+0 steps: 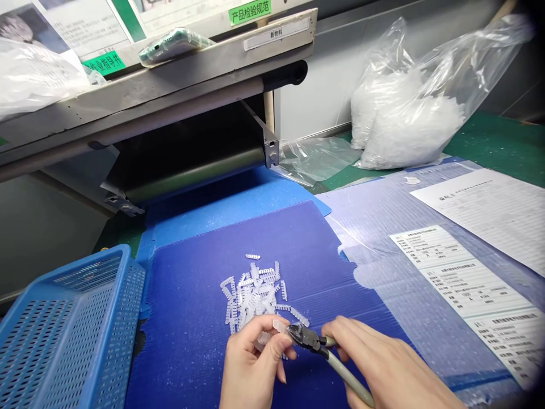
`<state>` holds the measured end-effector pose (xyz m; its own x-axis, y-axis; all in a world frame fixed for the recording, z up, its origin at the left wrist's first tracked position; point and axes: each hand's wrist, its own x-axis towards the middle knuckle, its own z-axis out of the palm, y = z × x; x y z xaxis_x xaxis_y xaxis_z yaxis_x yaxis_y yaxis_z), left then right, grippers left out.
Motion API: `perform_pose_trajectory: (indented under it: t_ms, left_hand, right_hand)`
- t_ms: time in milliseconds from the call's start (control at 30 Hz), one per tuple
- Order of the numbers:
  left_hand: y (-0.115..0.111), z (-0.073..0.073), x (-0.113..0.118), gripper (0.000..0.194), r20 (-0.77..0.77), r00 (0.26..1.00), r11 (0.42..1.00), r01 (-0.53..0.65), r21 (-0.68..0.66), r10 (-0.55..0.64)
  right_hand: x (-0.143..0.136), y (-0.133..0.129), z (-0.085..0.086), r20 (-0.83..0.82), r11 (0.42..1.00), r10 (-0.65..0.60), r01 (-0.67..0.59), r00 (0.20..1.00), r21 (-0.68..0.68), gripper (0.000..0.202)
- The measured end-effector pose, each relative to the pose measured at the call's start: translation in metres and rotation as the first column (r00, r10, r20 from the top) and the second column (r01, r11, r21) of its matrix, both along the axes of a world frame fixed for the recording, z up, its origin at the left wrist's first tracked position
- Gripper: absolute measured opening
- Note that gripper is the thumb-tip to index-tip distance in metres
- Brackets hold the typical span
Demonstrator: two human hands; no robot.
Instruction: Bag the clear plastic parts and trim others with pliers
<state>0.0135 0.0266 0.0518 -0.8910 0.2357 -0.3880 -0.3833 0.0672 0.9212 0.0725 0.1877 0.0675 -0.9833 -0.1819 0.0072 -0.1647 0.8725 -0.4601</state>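
Note:
My left hand (254, 359) pinches a small translucent plastic piece (280, 326) between thumb and index finger, with more of the plastic showing under the fingers. The fingers of my right hand (378, 363) are wrapped round the handles of a pair of cutting pliers (346, 376). The dark jaws of the pliers touch the right side of the held piece. Just beyond my left hand, a pile of white comb-shaped plastic pieces (255, 292) lies on the dark blue sheet (187, 318). One single piece (252, 257) lies apart behind the pile.
A blue basket (128, 295) stands at the left. Behind the sheet is a conveyor end (200, 176) under a metal shelf holding a phone (174, 45). Label sheets (460, 284) lie at the right. Clear bags of white pieces (413, 130) stand at the back right.

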Motion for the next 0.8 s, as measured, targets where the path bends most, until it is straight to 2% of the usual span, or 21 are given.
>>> perform_pose_trajectory:
  t_ms: [267, 533, 800]
  left_hand:
    - [-0.0005, 0.0000, -0.0002, 0.013, 0.016, 1.000, 0.999, 0.015, -0.038, -0.015]
    - [-0.0016, -0.0019, 0.0016, 0.014, -0.015, 0.998, 0.995, 0.057, -0.081, -0.059]
    - [-0.0049, -0.0058, 0.0013, 0.013, -0.048, 0.993, 0.981, 0.103, -0.164, -0.112]
  right_hand:
    - [0.0017, 0.0008, -0.0049, 0.117, 0.992, -0.025, 0.039, 0.993, -0.122, 0.026]
    - [-0.0022, -0.0034, -0.0063, 0.114, 0.996, -0.042, 0.051, 0.993, -0.076, 0.026]
    - [0.0000, -0.0050, -0.0071, 0.193, 0.976, -0.043, 0.082, 0.980, -0.200, 0.026]
